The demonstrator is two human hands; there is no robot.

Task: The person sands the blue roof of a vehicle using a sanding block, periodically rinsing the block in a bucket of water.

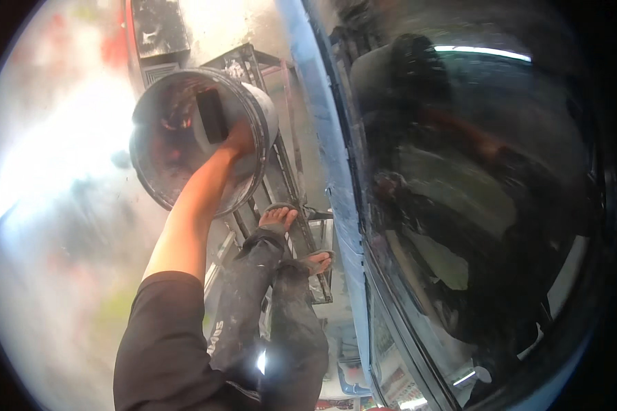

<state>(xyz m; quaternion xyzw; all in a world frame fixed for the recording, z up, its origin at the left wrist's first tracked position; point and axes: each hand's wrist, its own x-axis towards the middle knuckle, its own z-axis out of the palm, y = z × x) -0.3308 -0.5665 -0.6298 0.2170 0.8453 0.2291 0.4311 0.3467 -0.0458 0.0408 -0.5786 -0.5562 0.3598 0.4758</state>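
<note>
My left arm, in a dark short sleeve, reaches up into a round bucket (264, 113) with a grimy inside and a pale outer wall. Down inside it, my left hand (238, 142) is closed at the lower end of a dark rectangular block (212, 116). The fingers are partly hidden and blurred, and cloudy reflections fill the bucket around them. My right hand is out of sight.
Beneath the bucket runs a dark metal frame (284, 171), with my sandalled feet (279, 217) on or just above it. A blue painted edge (343, 171) borders large dark reflective glass (473, 205) at right. Pale, glossy, glaring surface (55, 205) fills the left.
</note>
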